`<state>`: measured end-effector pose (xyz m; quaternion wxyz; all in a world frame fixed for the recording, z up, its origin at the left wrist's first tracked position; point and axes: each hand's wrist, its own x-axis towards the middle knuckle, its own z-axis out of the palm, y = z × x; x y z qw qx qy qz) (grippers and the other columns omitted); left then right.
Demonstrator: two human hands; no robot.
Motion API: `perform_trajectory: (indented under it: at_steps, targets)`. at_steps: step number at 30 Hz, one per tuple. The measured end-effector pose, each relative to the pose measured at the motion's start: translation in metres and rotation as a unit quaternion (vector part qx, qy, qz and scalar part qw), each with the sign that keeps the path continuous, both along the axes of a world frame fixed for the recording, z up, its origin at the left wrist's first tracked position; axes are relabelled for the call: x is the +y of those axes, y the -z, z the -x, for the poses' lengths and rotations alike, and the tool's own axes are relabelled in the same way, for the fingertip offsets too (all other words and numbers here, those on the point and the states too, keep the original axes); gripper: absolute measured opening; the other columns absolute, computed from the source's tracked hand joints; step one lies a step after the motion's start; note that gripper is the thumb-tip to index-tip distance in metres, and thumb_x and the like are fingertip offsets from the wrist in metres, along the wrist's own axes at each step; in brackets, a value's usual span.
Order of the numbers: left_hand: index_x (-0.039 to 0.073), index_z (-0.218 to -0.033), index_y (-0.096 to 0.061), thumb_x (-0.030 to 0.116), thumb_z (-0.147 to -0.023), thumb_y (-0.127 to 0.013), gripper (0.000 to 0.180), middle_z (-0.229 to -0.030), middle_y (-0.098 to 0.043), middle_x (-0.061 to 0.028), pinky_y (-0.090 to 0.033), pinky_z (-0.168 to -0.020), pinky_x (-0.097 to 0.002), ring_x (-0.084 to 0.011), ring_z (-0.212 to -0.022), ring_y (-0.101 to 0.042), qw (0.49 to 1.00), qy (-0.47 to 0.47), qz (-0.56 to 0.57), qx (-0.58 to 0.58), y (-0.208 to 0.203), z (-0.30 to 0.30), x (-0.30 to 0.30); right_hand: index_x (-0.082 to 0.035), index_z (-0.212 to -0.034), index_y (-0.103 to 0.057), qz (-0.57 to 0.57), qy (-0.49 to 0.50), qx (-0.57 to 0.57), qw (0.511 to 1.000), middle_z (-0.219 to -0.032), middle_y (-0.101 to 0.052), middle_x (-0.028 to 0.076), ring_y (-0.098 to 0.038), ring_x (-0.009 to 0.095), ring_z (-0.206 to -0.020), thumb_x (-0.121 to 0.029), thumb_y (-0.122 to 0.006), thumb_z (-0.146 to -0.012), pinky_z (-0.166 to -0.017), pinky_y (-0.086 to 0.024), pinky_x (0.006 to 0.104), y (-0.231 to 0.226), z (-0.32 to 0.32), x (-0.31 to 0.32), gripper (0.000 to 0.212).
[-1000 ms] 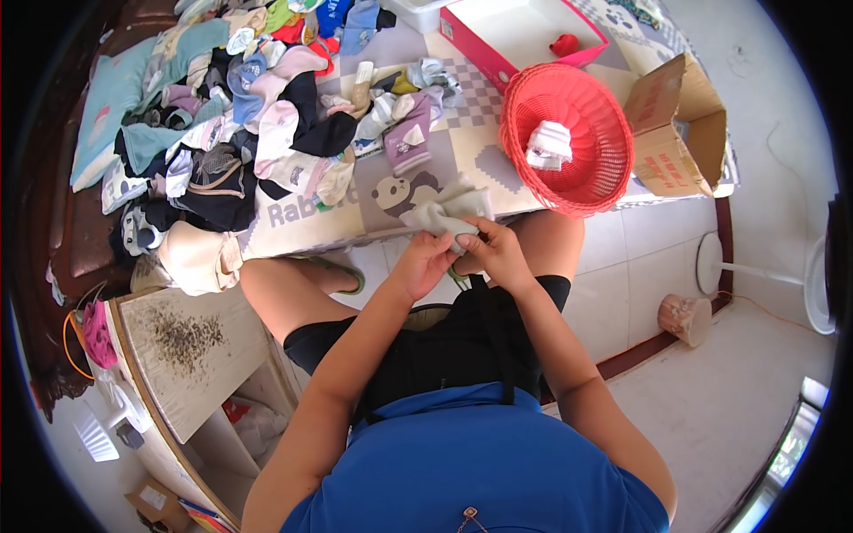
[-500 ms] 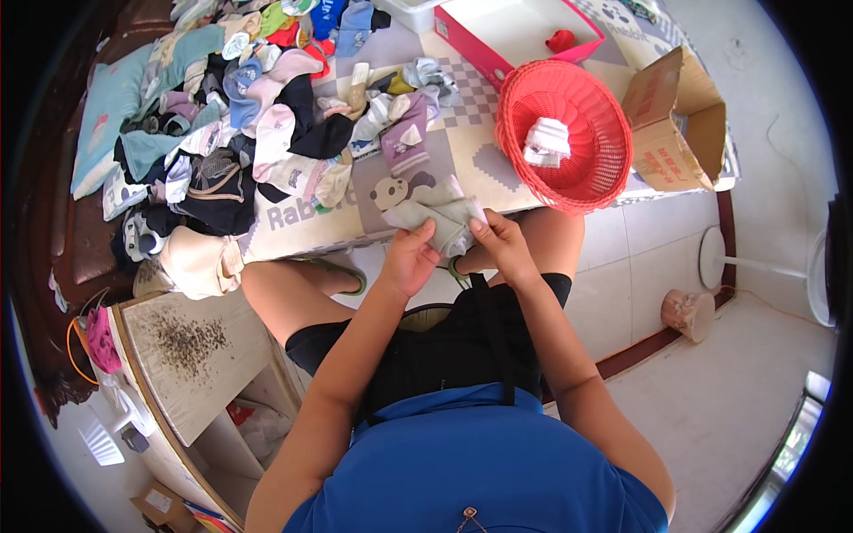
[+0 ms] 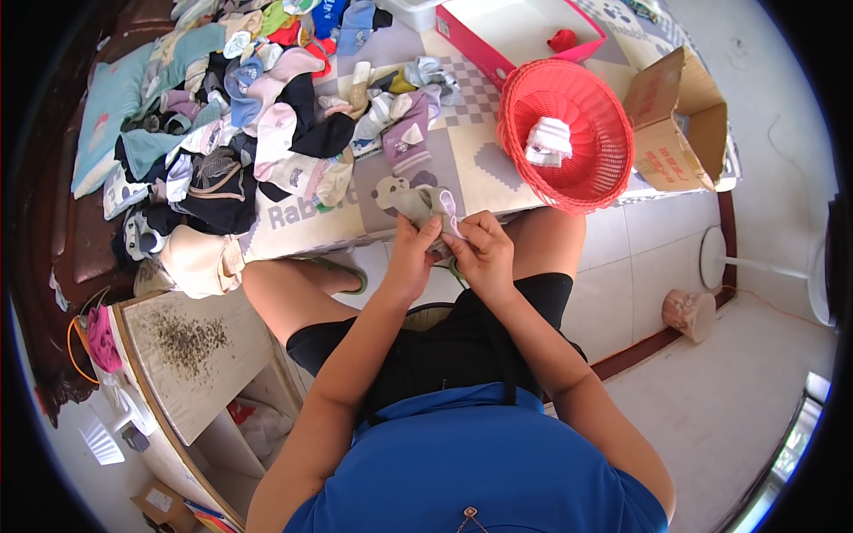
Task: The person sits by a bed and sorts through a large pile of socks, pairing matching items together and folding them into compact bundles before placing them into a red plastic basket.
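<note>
In the head view, the left hand and the right hand are both clamped on a grey-green sock at the near edge of the tabletop. Beyond the sock to the left lies a heap of socks, with bare cloth between. The red basket overhangs that edge to the sock's right.

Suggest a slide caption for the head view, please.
Both hands, left hand and right hand, fold a grey-green sock beside a red basket and a sock pile.
</note>
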<state>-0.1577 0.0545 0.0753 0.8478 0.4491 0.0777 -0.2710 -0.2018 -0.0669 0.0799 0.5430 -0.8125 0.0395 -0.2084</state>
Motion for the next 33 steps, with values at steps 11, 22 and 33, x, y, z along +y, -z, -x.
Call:
perform_trajectory:
  at_steps: [11, 22, 33]
  targets:
    - [0.006, -0.131, -0.034, -0.001, -0.081, -0.049, 0.053, -0.115, -0.051, -0.0073, -0.05, -0.075, -0.0279, -0.0171, -0.097, -0.056, 0.965, 0.095, -0.184, -0.162, 0.016, 0.001, -0.002, -0.001, -0.088, -0.062, -0.307, 0.056, 0.123, 0.942, -0.072, -0.059, 0.0, -0.05, 0.005, -0.057, -0.007, -0.064, -0.084, -0.052, -0.041, 0.0196, 0.004, -0.011, 0.003, 0.008]
    - [0.008, -0.132, -0.036, 0.016, -0.093, -0.044, 0.04, -0.117, -0.052, -0.0055, -0.046, -0.079, -0.0276, -0.0149, -0.099, -0.055, 0.996, 0.077, -0.046, -0.019, 0.006, 0.003, 0.004, -0.001, -0.114, -0.045, -0.144, 0.043, 0.039, 0.988, -0.095, -0.057, 0.008, -0.058, 0.016, -0.076, -0.021, -0.074, -0.079, -0.068, -0.05, 0.0292, 0.014, -0.015, -0.004, 0.05]
    - [0.008, -0.137, -0.028, 0.022, -0.096, -0.041, 0.045, -0.12, -0.047, -0.0012, -0.039, -0.089, -0.0279, -0.0114, -0.106, -0.047, 0.992, 0.113, -0.054, -0.014, -0.009, 0.005, 0.003, 0.002, -0.091, -0.057, 0.006, 0.063, 0.057, 0.996, -0.078, -0.054, 0.006, -0.054, 0.013, -0.066, -0.009, -0.07, -0.079, -0.058, -0.045, 0.0253, 0.005, -0.01, 0.001, 0.021]
